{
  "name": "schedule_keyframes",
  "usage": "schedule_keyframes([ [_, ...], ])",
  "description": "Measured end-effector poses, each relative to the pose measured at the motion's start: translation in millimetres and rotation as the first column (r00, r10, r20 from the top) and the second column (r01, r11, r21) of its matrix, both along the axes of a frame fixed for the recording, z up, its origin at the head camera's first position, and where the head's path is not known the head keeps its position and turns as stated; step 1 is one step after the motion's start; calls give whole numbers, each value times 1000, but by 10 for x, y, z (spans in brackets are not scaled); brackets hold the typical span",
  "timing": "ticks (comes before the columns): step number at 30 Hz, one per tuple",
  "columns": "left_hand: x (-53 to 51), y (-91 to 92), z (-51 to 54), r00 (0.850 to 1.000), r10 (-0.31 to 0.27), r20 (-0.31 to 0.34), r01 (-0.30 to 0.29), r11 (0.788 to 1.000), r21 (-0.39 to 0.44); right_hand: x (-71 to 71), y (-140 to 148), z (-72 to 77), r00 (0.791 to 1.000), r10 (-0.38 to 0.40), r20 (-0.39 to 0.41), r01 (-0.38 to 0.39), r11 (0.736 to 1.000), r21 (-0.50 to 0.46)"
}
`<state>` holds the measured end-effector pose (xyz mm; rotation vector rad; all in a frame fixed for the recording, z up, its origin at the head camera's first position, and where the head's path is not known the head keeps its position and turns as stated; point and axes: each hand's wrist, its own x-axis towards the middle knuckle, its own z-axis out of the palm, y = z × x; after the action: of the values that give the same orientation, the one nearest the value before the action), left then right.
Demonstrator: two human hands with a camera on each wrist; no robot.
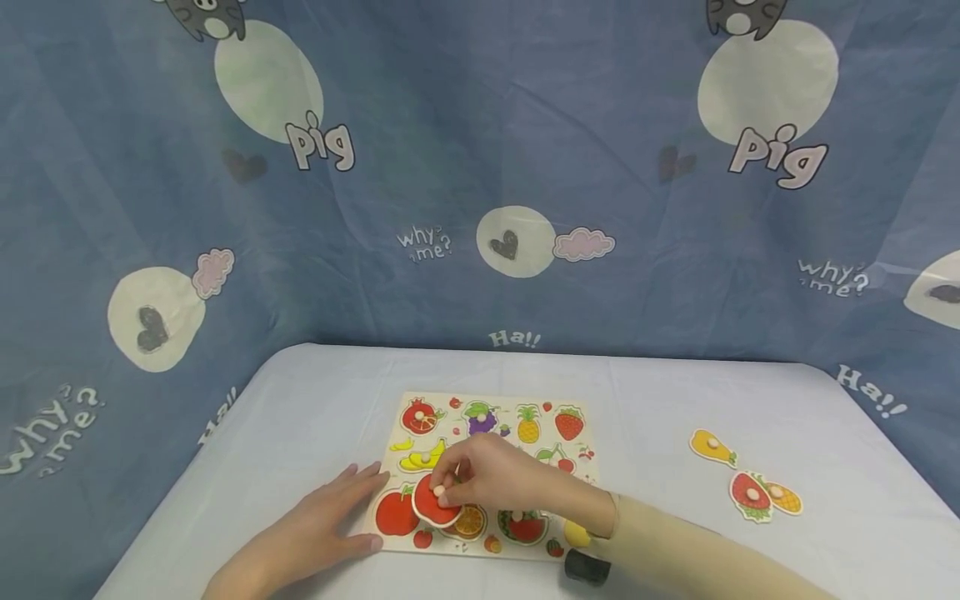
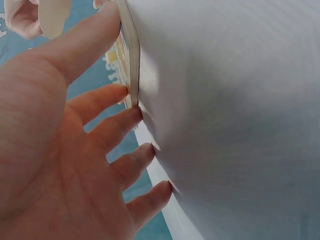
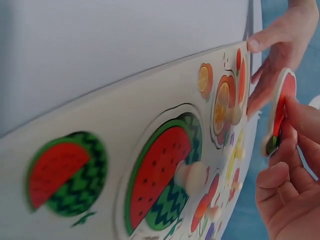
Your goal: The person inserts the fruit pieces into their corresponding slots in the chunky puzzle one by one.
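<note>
The left hand (image 1: 315,521) lies spread beside the puzzle board (image 1: 528,552), thumb and index finger against its left edge and nothing gripped, probably to stop the board sliding. The right hand (image 1: 487,475) pinches the red fruit piece (image 1: 426,508) by its knob, thumb and fingertips nearly closed together; that hold leaves the rim free. The piece is tilted over the board's near-left part, between the red apple piece (image 1: 397,512) and the orange piece (image 1: 469,522). The right hand blocks the board's middle, so I cannot tell which recess there is vacant. To the right, 3 loose pieces (image 1: 751,497) lie knob up, 2 of them touching, with a broad stretch of white tabletop (image 1: 652,500) between them and the board. The table's far edge runs well behind the board, leaving room to shift it.
</note>
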<state>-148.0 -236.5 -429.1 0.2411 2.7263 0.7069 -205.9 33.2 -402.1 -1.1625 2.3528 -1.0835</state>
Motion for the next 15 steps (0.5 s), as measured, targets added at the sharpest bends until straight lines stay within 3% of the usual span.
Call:
schedule_keyframes([
  [15,5,-5,-1,1000,-14,-8,14,1000,-4,-109,-310,-28,997,7,76,-12,998,64],
])
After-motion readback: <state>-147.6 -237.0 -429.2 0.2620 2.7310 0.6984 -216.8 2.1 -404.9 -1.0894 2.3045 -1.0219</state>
